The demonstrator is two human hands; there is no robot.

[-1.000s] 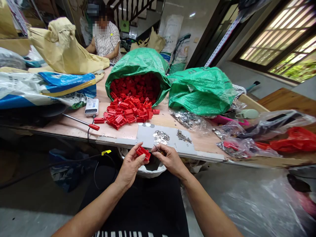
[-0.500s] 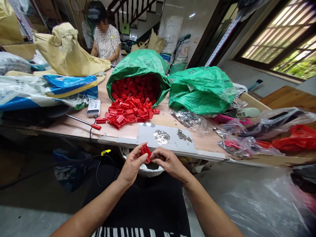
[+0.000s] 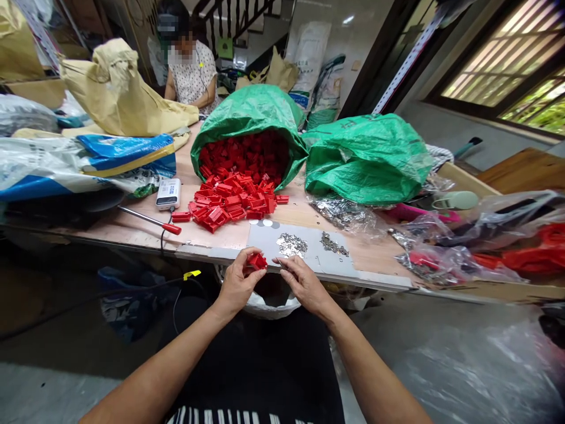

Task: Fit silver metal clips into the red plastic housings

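Note:
Between the thumb and fingers of my left hand (image 3: 238,282) is a red plastic part (image 3: 256,261), held just over the table's front edge. A short gap to its right, my right hand (image 3: 304,285) pinches a small, thin dark piece (image 3: 278,262) whose kind I cannot make out. Just beyond my hands, a pile of flat shiny metal pieces (image 3: 292,244) lies on a grey sheet (image 3: 265,235). Right of that is a smaller heap of darker metal bits (image 3: 334,244). More red plastic parts (image 3: 233,200) spill out of a green sack (image 3: 251,106).
A second green sack (image 3: 366,159) stands to the right, with clear plastic bags (image 3: 459,259) near it. At left lie a red-handled metal rod (image 3: 150,219) and a white power bank (image 3: 168,194). Below my hands is a white bucket (image 3: 271,309). A person (image 3: 192,76) sits across the table.
My right hand has drawn away from the red plastic part, opening a gap. My left hand has raised and turned the part slightly. The view has shifted a little.

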